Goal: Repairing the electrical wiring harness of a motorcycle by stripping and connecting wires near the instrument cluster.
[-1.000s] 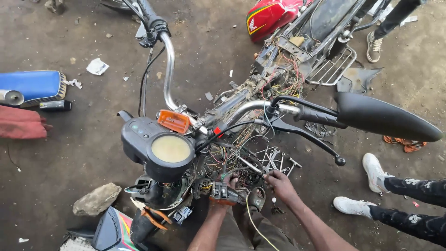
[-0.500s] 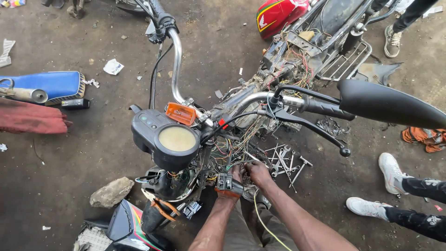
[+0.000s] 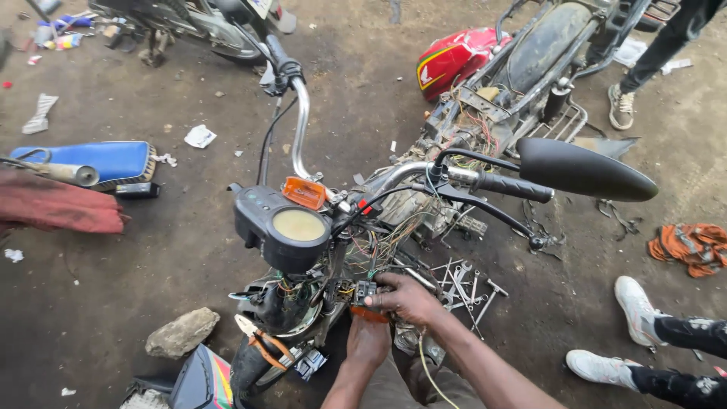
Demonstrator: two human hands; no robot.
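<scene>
Hands (image 3: 390, 318) on connector (image 3: 366, 291), tight among tangled wires (image 3: 382, 242)

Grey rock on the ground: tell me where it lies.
In the head view the grey rock lies lower left on the dirt, left of the motorcycle's front end and below the round speedometer.

outdoors in flat daylight, on a dark, packed dirt ground (image 3: 151, 250) littered with paper scraps. left of a grey rock (image 3: 182, 332) (lying low in the frame) sits a red cloth (image 3: 60, 208); above it lies a blue seat (image 3: 91, 160). far right of the rock, an orange rag (image 3: 693, 244).
</scene>
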